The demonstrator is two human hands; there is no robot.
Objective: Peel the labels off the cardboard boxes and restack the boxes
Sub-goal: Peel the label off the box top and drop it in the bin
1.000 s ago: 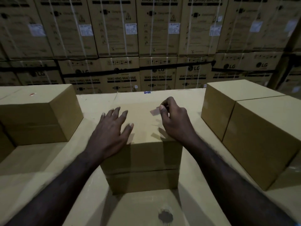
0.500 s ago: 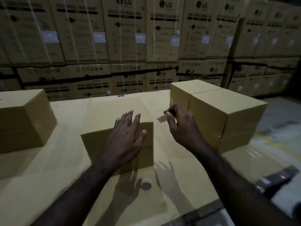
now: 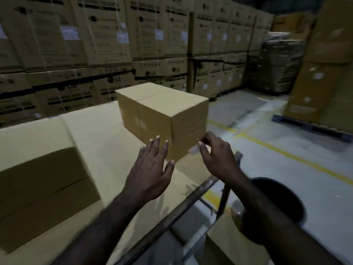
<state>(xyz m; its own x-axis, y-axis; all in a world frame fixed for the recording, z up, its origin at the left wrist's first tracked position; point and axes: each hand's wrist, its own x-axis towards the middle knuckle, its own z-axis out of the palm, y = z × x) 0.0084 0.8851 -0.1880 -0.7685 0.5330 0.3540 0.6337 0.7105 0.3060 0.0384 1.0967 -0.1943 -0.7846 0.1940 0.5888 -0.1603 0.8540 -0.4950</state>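
Note:
My right hand point(image 3: 215, 155) pinches a small peeled label point(image 3: 193, 150) between thumb and fingers, held in the air past the right edge of the cardboard-covered work surface point(image 3: 107, 142). My left hand point(image 3: 150, 169) hovers open with fingers spread, touching nothing. The plain cardboard box point(image 3: 38, 169) the label came from sits at the left. Two plain boxes point(image 3: 162, 115) stand side by side further back, just beyond my hands.
A round black bin point(image 3: 282, 203) stands on the floor at the lower right, below my right forearm. A metal frame point(image 3: 191, 203) edges the work surface. Yellow floor lines point(image 3: 286, 155) run to the right. Tall stacks of printed washing-machine cartons point(image 3: 152, 44) wall the back.
My view has swung to the right. My right hand carried the peeled label off the box and out past the surface edge; my left hand lifted off the box and followed.

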